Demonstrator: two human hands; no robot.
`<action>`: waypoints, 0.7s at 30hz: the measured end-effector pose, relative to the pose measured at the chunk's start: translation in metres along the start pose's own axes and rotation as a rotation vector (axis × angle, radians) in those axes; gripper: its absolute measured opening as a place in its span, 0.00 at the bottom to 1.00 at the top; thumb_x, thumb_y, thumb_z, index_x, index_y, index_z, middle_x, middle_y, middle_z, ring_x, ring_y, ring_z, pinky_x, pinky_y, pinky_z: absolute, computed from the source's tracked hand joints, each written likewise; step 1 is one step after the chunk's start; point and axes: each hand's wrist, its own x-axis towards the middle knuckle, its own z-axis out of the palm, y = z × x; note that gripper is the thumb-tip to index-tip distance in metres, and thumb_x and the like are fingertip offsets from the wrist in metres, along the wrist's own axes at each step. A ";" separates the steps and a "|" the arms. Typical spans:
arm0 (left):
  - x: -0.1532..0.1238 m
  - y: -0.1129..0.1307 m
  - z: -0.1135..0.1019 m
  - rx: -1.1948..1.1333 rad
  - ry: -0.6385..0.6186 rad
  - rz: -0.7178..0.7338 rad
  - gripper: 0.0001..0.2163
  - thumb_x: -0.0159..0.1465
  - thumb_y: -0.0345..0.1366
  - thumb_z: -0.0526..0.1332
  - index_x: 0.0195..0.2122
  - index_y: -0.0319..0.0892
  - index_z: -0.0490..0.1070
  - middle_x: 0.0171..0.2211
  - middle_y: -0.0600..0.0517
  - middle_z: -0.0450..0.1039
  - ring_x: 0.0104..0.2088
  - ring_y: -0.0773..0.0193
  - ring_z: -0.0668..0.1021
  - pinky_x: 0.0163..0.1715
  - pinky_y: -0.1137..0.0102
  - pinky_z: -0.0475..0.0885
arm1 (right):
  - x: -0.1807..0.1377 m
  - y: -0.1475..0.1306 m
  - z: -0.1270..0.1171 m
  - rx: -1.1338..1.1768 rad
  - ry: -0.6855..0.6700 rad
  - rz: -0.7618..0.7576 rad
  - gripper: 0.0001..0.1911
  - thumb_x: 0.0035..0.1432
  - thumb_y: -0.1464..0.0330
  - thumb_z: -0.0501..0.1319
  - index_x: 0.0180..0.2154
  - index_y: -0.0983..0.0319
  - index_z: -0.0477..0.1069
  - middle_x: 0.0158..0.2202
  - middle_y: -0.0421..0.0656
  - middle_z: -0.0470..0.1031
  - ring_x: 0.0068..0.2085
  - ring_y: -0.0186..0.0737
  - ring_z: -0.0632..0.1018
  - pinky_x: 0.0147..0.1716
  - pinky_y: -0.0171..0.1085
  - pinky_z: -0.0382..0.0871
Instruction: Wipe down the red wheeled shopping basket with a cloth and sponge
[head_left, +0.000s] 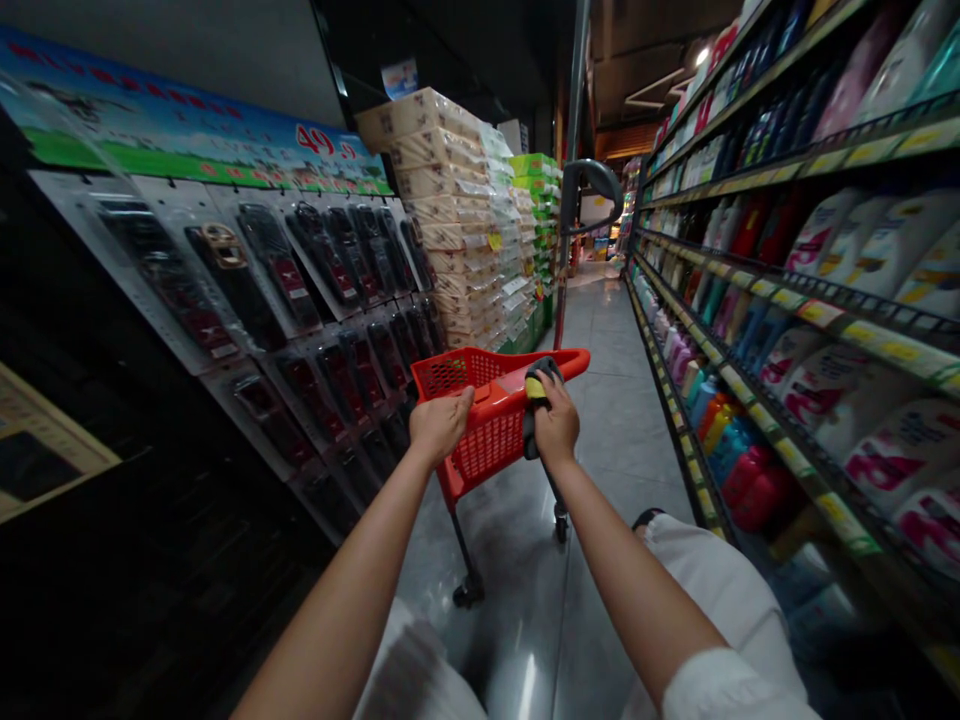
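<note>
A red plastic shopping cart stands before me on dark legs with casters. My left hand is closed around the left end of its handle, thumb on top. My right hand presses a dark grey cloth with a yellow patch against the right part of the handle. Its fingers curl over the cloth, which hangs down beside the basket. Little of the basket's inside shows behind the handle.
Hanging packs of belts line a display on the left, beyond which boxes are stacked high. A pole with a dark loop rises ahead. Bottle shelves run along the right. Grey tiled floor stretches between.
</note>
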 end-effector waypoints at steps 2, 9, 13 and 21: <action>0.002 0.003 0.000 -0.004 -0.010 -0.017 0.36 0.70 0.51 0.30 0.35 0.43 0.79 0.38 0.45 0.81 0.40 0.57 0.80 0.33 0.69 0.64 | -0.014 -0.015 0.011 -0.026 -0.043 -0.031 0.35 0.52 0.80 0.49 0.59 0.55 0.67 0.64 0.39 0.64 0.63 0.39 0.66 0.61 0.40 0.61; 0.000 0.002 -0.002 0.013 -0.015 -0.023 0.35 0.71 0.50 0.31 0.33 0.43 0.78 0.37 0.44 0.80 0.40 0.57 0.80 0.34 0.70 0.64 | -0.040 -0.038 0.009 -0.116 -0.270 -0.181 0.37 0.51 0.79 0.52 0.62 0.49 0.64 0.65 0.33 0.62 0.55 0.39 0.72 0.56 0.37 0.66; -0.004 -0.007 -0.004 0.001 -0.012 -0.017 0.35 0.70 0.50 0.31 0.34 0.44 0.78 0.38 0.46 0.81 0.40 0.58 0.80 0.34 0.70 0.64 | -0.001 0.002 -0.021 -0.093 -0.181 -0.069 0.35 0.52 0.78 0.51 0.61 0.52 0.65 0.66 0.35 0.62 0.60 0.39 0.69 0.58 0.38 0.65; -0.007 -0.003 -0.005 0.013 -0.015 -0.025 0.34 0.71 0.49 0.32 0.37 0.43 0.79 0.41 0.44 0.81 0.41 0.56 0.80 0.34 0.69 0.65 | 0.036 -0.001 -0.039 -0.274 -0.209 0.012 0.30 0.55 0.76 0.52 0.58 0.54 0.69 0.62 0.40 0.67 0.59 0.44 0.71 0.58 0.42 0.65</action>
